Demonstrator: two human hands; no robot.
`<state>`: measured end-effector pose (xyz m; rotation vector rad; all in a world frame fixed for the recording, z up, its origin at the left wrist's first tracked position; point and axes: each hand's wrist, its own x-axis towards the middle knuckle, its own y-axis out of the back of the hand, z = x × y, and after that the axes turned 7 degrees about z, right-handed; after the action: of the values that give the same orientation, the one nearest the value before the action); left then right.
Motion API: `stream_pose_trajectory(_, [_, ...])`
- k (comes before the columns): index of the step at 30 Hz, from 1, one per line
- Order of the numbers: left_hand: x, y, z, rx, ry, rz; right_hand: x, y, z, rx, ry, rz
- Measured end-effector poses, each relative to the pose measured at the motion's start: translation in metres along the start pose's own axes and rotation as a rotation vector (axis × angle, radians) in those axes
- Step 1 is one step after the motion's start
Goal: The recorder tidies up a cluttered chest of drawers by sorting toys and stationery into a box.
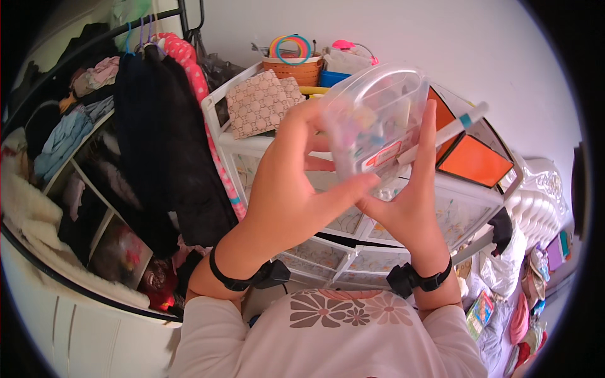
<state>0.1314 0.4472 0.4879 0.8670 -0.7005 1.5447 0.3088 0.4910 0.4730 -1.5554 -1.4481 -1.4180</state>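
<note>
A clear plastic case [394, 101] with a rounded top and small coloured bits showing through is raised over the drawer cabinet [252, 146]. My left hand [296, 173] grips its left side, thumb across the lower front and fingers behind. My right hand [409, 195] is at the lower right side of the case, its thumb closed against the bottom edge and its fingers pointing up. Beside the right fingers a white stick-like thing with a teal band [465, 120] slants up to the right; it is blurred, and I cannot tell whether the hand holds it.
On the cabinet top are a patterned beige pouch [257, 104], an orange basket with coloured rings [293, 68], a blue container [337, 79] and an orange box [477, 159]. Dark clothes [167, 145] hang at left, by shelves of folded clothes. A cluttered bed [504, 315] lies at right.
</note>
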Motion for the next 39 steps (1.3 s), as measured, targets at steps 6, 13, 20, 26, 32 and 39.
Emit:
stream_pose_trajectory(6, [-0.006,0.004,-0.03,-0.513,0.038,0.1,0.003,0.028,-0.014,0.037,-0.016,0.097])
stream_pose_trajectory(13, [-0.007,-0.027,-0.044,-0.833,0.305,0.101,0.003,0.029,-0.017,-0.333,0.181,0.044])
stream_pose_trajectory(20, [0.0,-0.024,-0.042,-0.746,0.247,0.196,0.004,0.028,-0.017,-0.301,0.168,-0.014])
stream_pose_trajectory(26, [-0.002,-0.022,-0.041,-0.587,0.084,0.247,0.015,0.033,-0.026,-0.393,0.253,-0.103])
stream_pose_trajectory(32, [0.0,-0.006,-0.035,-0.678,0.205,0.419,0.013,0.039,-0.025,-0.368,0.097,-0.025])
stream_pose_trajectory(39, [0.006,0.013,-0.045,-1.066,0.586,0.252,0.007,0.023,-0.018,-0.071,0.038,0.106])
